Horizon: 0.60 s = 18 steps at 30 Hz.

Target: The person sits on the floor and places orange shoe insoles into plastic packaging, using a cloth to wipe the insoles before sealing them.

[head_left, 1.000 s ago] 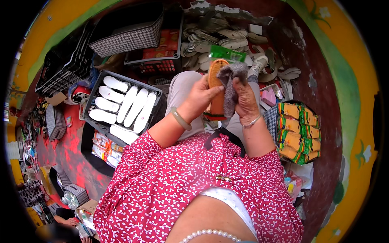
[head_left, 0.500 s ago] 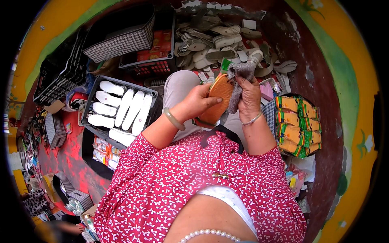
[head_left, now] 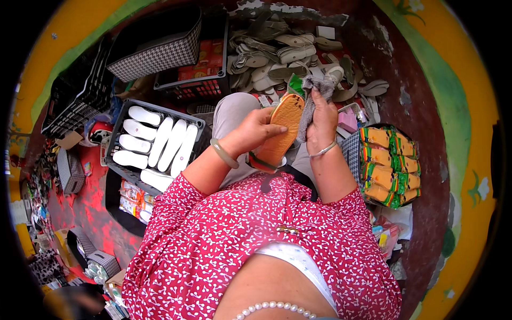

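My left hand [head_left: 260, 130] grips a tan-orange insole [head_left: 285, 128] by its left edge, thumb lying across its face. Green and red wrapping shows along its sides, and dark specks mark its top end. In my right hand [head_left: 322, 120] is a bunched grey cloth [head_left: 308, 114], held beside the insole's right edge. Whether the cloth touches the insole I cannot tell. Behind the insole's top sticks out a piece of green packaging [head_left: 295, 84].
To the left stands a black crate [head_left: 120, 164] of white insoles [head_left: 140, 130]. At the right, a basket [head_left: 351, 148] holds packaged tan insoles [head_left: 377, 157]. Loose worn insoles [head_left: 293, 53] are heaped at the back. A houndstooth basket [head_left: 160, 56] and another black crate [head_left: 194, 88] stand back left.
The cloth has moved from over the insole's upper end to its right side, uncovering the dark specks. My left hand keeps its grip, and the insole's face shows more fully.
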Each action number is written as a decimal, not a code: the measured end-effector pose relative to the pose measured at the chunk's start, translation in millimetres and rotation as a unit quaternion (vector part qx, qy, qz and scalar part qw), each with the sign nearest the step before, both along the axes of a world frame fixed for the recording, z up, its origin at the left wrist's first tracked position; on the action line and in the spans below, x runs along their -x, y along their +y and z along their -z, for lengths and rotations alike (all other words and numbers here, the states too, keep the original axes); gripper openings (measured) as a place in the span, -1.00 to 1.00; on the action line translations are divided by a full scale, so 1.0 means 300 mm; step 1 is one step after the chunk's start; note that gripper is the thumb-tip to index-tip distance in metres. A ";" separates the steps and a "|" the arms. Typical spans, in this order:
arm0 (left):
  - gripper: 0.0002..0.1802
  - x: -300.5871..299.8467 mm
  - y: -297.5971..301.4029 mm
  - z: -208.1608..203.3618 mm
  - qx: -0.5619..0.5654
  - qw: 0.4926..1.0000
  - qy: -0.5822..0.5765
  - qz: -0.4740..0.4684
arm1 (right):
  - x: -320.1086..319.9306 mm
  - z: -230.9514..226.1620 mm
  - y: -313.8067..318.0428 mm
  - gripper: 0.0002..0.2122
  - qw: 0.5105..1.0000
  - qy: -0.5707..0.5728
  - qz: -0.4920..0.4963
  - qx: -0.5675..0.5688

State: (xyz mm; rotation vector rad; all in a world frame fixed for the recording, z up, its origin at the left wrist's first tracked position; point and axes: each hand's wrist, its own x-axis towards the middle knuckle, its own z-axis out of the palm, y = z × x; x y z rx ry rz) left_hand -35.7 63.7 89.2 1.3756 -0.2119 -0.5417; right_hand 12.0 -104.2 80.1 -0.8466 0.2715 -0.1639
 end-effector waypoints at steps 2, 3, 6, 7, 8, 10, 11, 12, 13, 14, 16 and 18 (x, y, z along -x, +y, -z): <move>-0.58 0.011 0.056 -0.025 -0.003 1.000 0.027 0.001 | -0.060 0.007 -0.065 -0.86 0.995 0.077 0.056 0.024; -0.58 0.020 0.097 -0.043 -0.001 0.999 0.052 0.000 | -0.109 0.028 -0.143 -0.85 0.998 0.053 0.019 -0.011; -0.55 0.041 0.234 0.006 0.031 0.991 0.118 -0.049 | -0.165 0.018 -0.228 -0.81 0.998 -0.014 -0.059 0.001; -0.55 0.054 0.267 0.007 0.037 0.990 0.121 -0.069 | -0.141 -0.028 -0.192 -0.80 0.997 0.000 -0.071 0.012; -0.55 0.065 0.296 0.007 0.044 0.987 0.124 -0.088 | -0.121 -0.053 -0.151 -0.78 0.996 0.013 -0.083 0.025; -0.56 0.078 0.339 0.037 0.031 0.984 0.145 -0.094 | -0.102 -0.052 -0.073 -0.76 0.984 -0.009 -0.175 -0.031; -0.57 0.088 0.354 0.045 0.024 0.983 0.154 -0.096 | -0.091 -0.048 -0.034 -0.74 0.974 -0.020 -0.220 -0.059; -0.58 0.099 0.367 0.054 0.017 0.982 0.164 -0.097 | -0.075 -0.044 0.007 -0.70 0.958 -0.053 -0.277 -0.058; -0.61 0.109 0.372 0.064 -0.002 0.981 0.163 -0.107 | -0.044 -0.068 0.062 -0.72 0.957 -0.065 -0.283 -0.021; -0.61 0.113 0.376 0.078 0.005 0.979 0.170 -0.112 | -0.016 -0.093 0.123 -0.75 0.955 -0.077 -0.286 0.017; -0.62 0.117 0.386 0.119 0.018 0.976 0.182 -0.120 | 0.017 0.013 0.226 -0.76 0.937 -0.135 -0.236 0.219; -0.58 0.121 0.398 0.151 0.042 0.977 0.178 -0.113 | 0.069 0.044 0.301 -0.73 0.769 -0.323 -0.132 0.536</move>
